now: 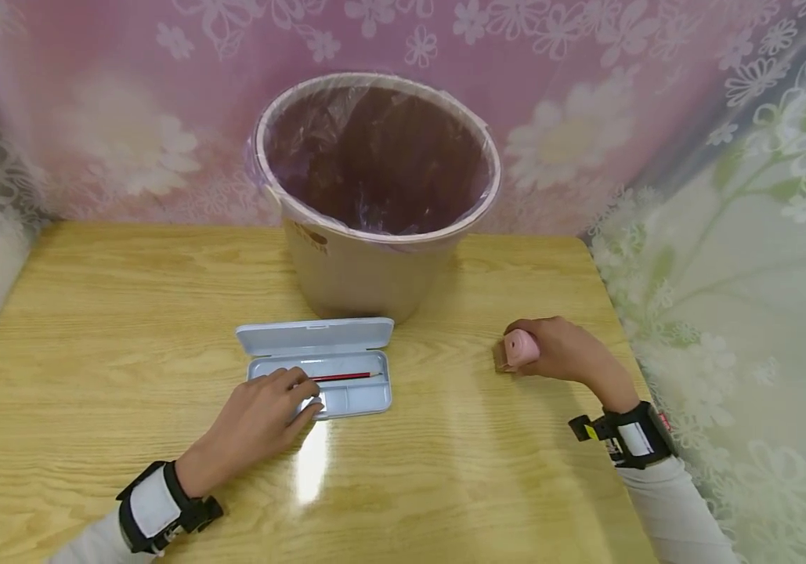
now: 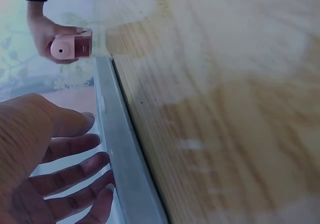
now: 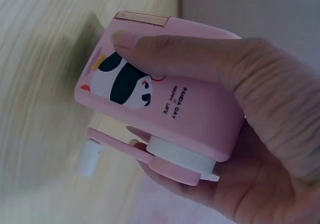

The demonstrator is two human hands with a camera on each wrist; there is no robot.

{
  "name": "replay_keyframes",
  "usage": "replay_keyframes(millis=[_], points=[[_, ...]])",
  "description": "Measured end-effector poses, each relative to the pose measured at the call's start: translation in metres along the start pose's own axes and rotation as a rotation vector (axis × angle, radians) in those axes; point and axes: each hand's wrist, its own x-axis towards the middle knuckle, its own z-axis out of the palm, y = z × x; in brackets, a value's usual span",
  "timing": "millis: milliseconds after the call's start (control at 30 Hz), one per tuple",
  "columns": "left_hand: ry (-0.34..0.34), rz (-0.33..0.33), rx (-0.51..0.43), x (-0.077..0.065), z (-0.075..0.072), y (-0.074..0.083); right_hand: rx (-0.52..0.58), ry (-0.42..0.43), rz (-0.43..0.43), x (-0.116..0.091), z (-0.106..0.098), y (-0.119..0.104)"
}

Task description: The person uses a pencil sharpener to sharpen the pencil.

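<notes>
Thumb and fingers of the right hand (image 1: 563, 349) grip a pink sharpener (image 1: 522, 348) by its sides, near the right edge of the table (image 1: 445, 486); whether it touches the wood cannot be told. The thumb lies across the face printed with a panda (image 3: 127, 82), and the crank (image 3: 120, 145), with its white knob (image 3: 89, 157), sticks out on the opposite side from the thumb, pointing away from the palm. Well to the left of this grip, the left hand (image 1: 265, 411) is held palm down, its fingers loosely bent and spread over the left part of an open blue case (image 1: 374, 403). Just beyond those fingers lies a red and black pencil (image 1: 346, 377) in the case, its tip towards the right hand and its other end hidden by the left. Past both hands, behind the raised lid (image 1: 314, 338), stands a bin (image 1: 377, 274) lined with a clear bag (image 1: 335, 117).
</notes>
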Motion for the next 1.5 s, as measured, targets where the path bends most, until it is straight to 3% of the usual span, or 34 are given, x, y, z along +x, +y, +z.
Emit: replay_keyframes(millis=[267,400,533,767,1000,1167,1367,1500], points=[[0.015,0.013,-0.015,0.015,-0.004,0.001,-0.030,-0.013,-0.124,0.029,0.014,-0.080],[0.023,0.035,0.036,0.026,-0.006,0.001,-0.062,-0.003,-0.174,0.038,0.025,-0.104],[-0.011,0.057,0.089,0.035,-0.006,0.001,-0.071,0.005,-0.222,0.046,0.031,-0.121],[-0.133,0.037,0.025,0.044,-0.005,-0.003,-0.070,-0.021,-0.227,0.054,0.039,-0.132],[-0.268,0.032,-0.064,0.051,0.000,-0.008,-0.008,0.027,-0.253,0.054,0.047,-0.132],[-0.294,0.042,-0.100,0.055,0.002,-0.012,0.021,0.063,-0.265,0.053,0.054,-0.129],[-0.287,0.122,-0.134,0.060,0.001,-0.020,0.025,0.074,-0.258,0.054,0.058,-0.128],[-0.317,0.134,-0.179,0.063,-0.001,-0.024,0.024,0.078,-0.257,0.054,0.060,-0.127]])
